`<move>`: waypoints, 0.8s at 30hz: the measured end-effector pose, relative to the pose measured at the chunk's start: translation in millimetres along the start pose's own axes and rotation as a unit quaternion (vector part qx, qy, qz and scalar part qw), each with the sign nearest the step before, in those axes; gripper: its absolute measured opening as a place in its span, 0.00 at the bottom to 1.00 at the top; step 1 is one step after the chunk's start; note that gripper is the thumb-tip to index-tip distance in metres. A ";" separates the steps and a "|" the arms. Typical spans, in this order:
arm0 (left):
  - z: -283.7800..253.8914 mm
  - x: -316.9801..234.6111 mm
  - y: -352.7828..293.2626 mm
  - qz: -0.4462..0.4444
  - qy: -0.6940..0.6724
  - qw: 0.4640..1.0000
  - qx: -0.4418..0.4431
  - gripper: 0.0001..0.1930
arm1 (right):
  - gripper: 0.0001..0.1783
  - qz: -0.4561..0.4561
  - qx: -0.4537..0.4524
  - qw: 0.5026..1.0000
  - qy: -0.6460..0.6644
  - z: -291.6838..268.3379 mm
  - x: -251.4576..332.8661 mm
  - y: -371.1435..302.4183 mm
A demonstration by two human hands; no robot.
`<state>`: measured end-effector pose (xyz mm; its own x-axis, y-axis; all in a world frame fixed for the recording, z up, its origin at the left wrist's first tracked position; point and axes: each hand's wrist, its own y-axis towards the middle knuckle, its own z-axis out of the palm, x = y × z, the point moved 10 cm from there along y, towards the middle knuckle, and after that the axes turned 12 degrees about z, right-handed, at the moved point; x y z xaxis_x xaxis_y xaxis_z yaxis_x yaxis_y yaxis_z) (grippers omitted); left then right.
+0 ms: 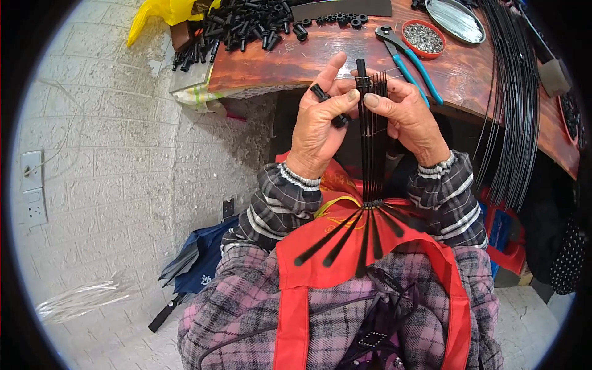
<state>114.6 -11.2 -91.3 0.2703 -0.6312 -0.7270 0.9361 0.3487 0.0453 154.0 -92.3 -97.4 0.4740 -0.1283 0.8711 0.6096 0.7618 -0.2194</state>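
A black umbrella frame (pixel 371 154) stands upright between my hands, its long thin ribs bunched together. A dark tube (pixel 361 66) rises out of its top end. My left hand (pixel 322 120) pinches the frame near the top with the thumb, and black plastic fittings (pixel 321 94) lie held against its fingers. From the other side my right hand (pixel 412 117) presses its thumb on the ribs, its fingers curled behind them. Lower down, several thicker black ends (pixel 336 246) fan out over the red apron (pixel 308 256) on my lap.
On the wooden table (pixel 271 71) lie a heap of black plastic fittings (pixel 246 28), blue-handled pliers (pixel 410 61), a red dish of small metal pieces (pixel 424 38) and an oval tin (pixel 455 21). Long black rods (pixel 509 105) hang over the right edge. A folded blue umbrella (pixel 200 259) leans at left.
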 end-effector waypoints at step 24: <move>-6.6 -50.0 54.9 -0.035 0.062 0.997 0.025 0.11 | 0.14 0.042 -0.017 0.999 0.023 3.7 -3.5 -4.5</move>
<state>151.0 44.0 -56.9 0.1772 -0.5617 -0.8081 0.9626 0.2698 0.0235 147.3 -93.0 -97.8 0.5533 -0.0944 0.8276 0.5868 0.7493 -0.3069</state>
